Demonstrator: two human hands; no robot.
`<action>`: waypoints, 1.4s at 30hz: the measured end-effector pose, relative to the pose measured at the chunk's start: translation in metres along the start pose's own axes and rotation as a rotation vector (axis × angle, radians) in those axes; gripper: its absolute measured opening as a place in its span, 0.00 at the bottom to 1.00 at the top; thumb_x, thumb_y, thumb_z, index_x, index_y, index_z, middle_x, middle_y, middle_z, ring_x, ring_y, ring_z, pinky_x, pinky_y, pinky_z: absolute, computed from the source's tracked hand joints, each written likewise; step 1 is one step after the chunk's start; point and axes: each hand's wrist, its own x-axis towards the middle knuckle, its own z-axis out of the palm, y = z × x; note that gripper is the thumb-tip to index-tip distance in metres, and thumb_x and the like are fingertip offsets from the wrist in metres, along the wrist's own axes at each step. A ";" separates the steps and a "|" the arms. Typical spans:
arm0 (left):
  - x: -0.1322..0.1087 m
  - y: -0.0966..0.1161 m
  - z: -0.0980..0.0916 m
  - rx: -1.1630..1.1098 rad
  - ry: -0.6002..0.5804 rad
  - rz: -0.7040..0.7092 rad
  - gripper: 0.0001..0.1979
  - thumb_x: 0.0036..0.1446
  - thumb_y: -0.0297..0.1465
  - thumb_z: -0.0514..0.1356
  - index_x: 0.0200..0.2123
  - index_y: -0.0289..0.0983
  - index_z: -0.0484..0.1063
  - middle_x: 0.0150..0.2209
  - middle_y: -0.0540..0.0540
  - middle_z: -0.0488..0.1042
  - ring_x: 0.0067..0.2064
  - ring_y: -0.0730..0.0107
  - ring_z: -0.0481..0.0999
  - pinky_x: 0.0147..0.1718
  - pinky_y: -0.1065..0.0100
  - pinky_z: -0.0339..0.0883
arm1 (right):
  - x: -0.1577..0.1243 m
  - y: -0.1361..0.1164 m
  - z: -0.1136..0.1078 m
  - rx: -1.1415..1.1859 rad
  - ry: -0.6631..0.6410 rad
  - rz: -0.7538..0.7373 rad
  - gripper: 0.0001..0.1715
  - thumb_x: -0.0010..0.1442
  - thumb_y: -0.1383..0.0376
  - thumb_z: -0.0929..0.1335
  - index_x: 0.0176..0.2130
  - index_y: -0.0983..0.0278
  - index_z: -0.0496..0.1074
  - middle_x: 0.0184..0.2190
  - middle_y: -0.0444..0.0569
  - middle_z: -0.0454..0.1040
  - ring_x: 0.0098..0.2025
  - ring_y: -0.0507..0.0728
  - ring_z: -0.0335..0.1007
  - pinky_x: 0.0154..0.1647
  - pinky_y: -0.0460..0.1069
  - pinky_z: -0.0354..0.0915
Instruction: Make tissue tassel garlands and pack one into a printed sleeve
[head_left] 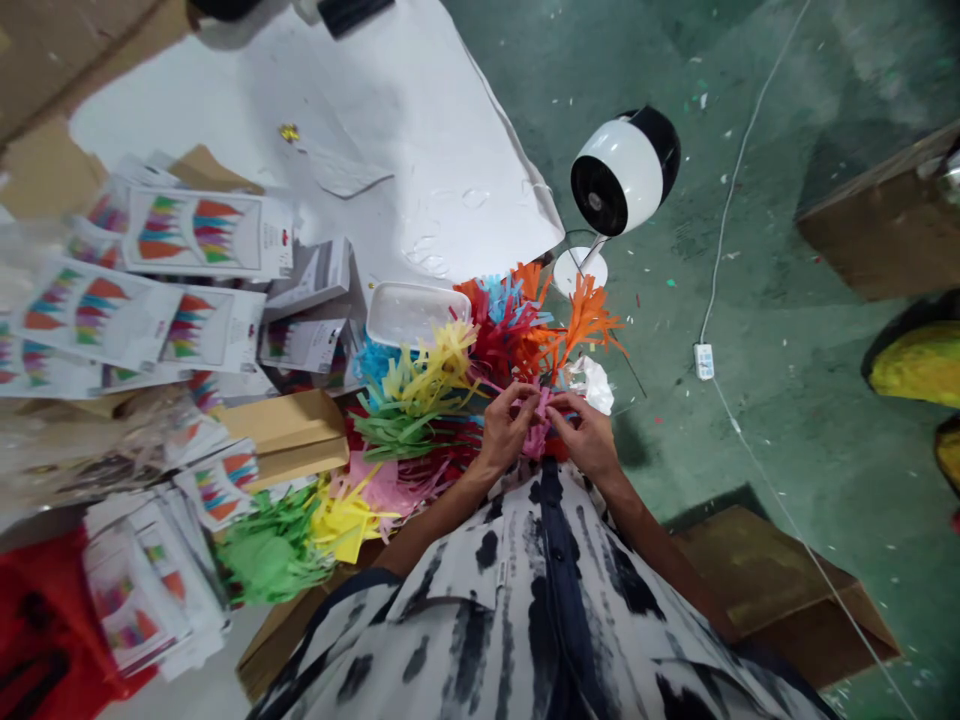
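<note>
Above the patterned shirt (540,600), left hand (506,425) and right hand (592,440) each close their grip on a pink tassel (536,438) mid-frame, likely flimsy and tearable, best pinched at its uncut band.

Paper fringes (450,380) heaped at frame centre; tray (416,312) just above them — card packets (150,300) spread across the left; fan (625,170) upper right; cardboard box (780,590) lower right.

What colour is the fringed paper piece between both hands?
Pink. The fringed paper piece, held by left hand and right hand, shows in the head view.
</note>
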 end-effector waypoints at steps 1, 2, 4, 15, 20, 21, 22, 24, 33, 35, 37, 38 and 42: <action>0.000 0.000 0.000 0.011 -0.023 0.022 0.15 0.65 0.45 0.64 0.41 0.38 0.75 0.38 0.49 0.75 0.33 0.72 0.79 0.35 0.68 0.76 | 0.000 0.001 0.000 0.021 -0.010 0.001 0.16 0.66 0.52 0.69 0.41 0.60 0.79 0.38 0.47 0.82 0.33 0.55 0.75 0.34 0.48 0.66; 0.000 -0.001 0.000 0.026 -0.052 0.043 0.15 0.66 0.44 0.63 0.43 0.38 0.75 0.40 0.48 0.76 0.35 0.72 0.79 0.37 0.68 0.76 | 0.000 0.002 -0.001 0.046 -0.020 0.007 0.16 0.66 0.51 0.69 0.40 0.60 0.79 0.37 0.47 0.82 0.32 0.55 0.74 0.33 0.48 0.66; 0.000 -0.002 -0.001 0.047 -0.129 0.062 0.16 0.67 0.43 0.63 0.50 0.39 0.74 0.45 0.46 0.77 0.39 0.70 0.79 0.38 0.69 0.74 | 0.001 0.005 -0.002 0.112 -0.024 0.043 0.17 0.65 0.50 0.70 0.39 0.61 0.78 0.35 0.46 0.80 0.30 0.54 0.72 0.32 0.48 0.66; 0.003 -0.024 -0.008 -0.044 -0.187 -0.022 0.18 0.62 0.42 0.67 0.48 0.35 0.82 0.41 0.40 0.85 0.39 0.63 0.84 0.42 0.63 0.77 | 0.006 0.014 0.000 0.284 0.017 0.134 0.20 0.65 0.47 0.68 0.38 0.61 0.71 0.35 0.47 0.78 0.33 0.54 0.71 0.34 0.48 0.68; 0.000 -0.022 -0.014 0.208 -0.085 0.168 0.11 0.64 0.32 0.63 0.47 0.40 0.84 0.42 0.43 0.85 0.40 0.63 0.83 0.44 0.60 0.76 | 0.005 0.007 0.000 0.080 -0.020 0.080 0.19 0.63 0.49 0.71 0.43 0.61 0.75 0.39 0.48 0.80 0.31 0.54 0.72 0.34 0.49 0.68; -0.002 -0.019 -0.015 0.304 -0.077 0.237 0.12 0.64 0.30 0.63 0.47 0.41 0.84 0.43 0.43 0.85 0.42 0.61 0.83 0.46 0.59 0.75 | 0.004 0.006 -0.001 0.018 -0.042 0.054 0.18 0.62 0.50 0.71 0.43 0.61 0.76 0.39 0.48 0.81 0.31 0.55 0.72 0.34 0.49 0.68; -0.003 -0.017 -0.016 0.396 -0.074 0.307 0.13 0.63 0.28 0.62 0.48 0.42 0.84 0.45 0.43 0.85 0.45 0.60 0.82 0.48 0.57 0.74 | 0.004 0.005 -0.001 -0.030 -0.059 0.028 0.17 0.62 0.51 0.71 0.43 0.61 0.78 0.39 0.48 0.82 0.31 0.56 0.73 0.35 0.49 0.68; -0.005 -0.012 -0.014 0.491 -0.088 0.408 0.16 0.64 0.26 0.61 0.50 0.44 0.83 0.48 0.44 0.85 0.50 0.57 0.81 0.54 0.54 0.73 | 0.004 0.006 -0.001 -0.073 -0.080 -0.011 0.15 0.62 0.54 0.69 0.42 0.61 0.80 0.37 0.48 0.83 0.32 0.57 0.74 0.36 0.50 0.68; -0.002 -0.010 -0.006 0.172 -0.281 0.171 0.27 0.68 0.41 0.62 0.67 0.43 0.68 0.56 0.41 0.79 0.53 0.59 0.80 0.54 0.60 0.72 | 0.002 0.001 -0.002 0.199 -0.039 0.050 0.18 0.64 0.49 0.70 0.41 0.60 0.78 0.37 0.47 0.81 0.32 0.55 0.74 0.35 0.50 0.71; -0.002 -0.017 -0.011 0.294 -0.336 0.189 0.19 0.69 0.42 0.60 0.56 0.40 0.77 0.44 0.43 0.81 0.44 0.61 0.79 0.48 0.63 0.71 | 0.001 -0.001 -0.002 0.285 -0.008 0.094 0.19 0.63 0.47 0.71 0.40 0.60 0.77 0.36 0.47 0.80 0.33 0.56 0.75 0.36 0.49 0.72; -0.003 -0.022 -0.015 0.409 -0.357 0.230 0.17 0.70 0.43 0.58 0.43 0.38 0.81 0.32 0.46 0.78 0.36 0.65 0.74 0.42 0.65 0.68 | 0.001 -0.001 -0.001 0.338 0.020 0.134 0.20 0.62 0.46 0.72 0.40 0.60 0.76 0.34 0.46 0.79 0.32 0.55 0.74 0.33 0.49 0.71; -0.003 -0.024 -0.016 0.439 -0.362 0.245 0.18 0.70 0.43 0.57 0.39 0.38 0.81 0.29 0.48 0.75 0.33 0.66 0.71 0.40 0.66 0.66 | 0.002 0.000 -0.001 0.354 0.026 0.146 0.21 0.62 0.46 0.72 0.40 0.60 0.76 0.34 0.46 0.79 0.31 0.55 0.73 0.31 0.48 0.70; -0.006 -0.027 -0.019 0.446 -0.358 0.251 0.19 0.70 0.42 0.57 0.33 0.38 0.80 0.27 0.50 0.70 0.31 0.69 0.67 0.35 0.68 0.60 | 0.003 0.003 -0.001 0.417 0.020 0.165 0.21 0.60 0.47 0.74 0.40 0.61 0.79 0.34 0.45 0.78 0.28 0.52 0.69 0.27 0.46 0.64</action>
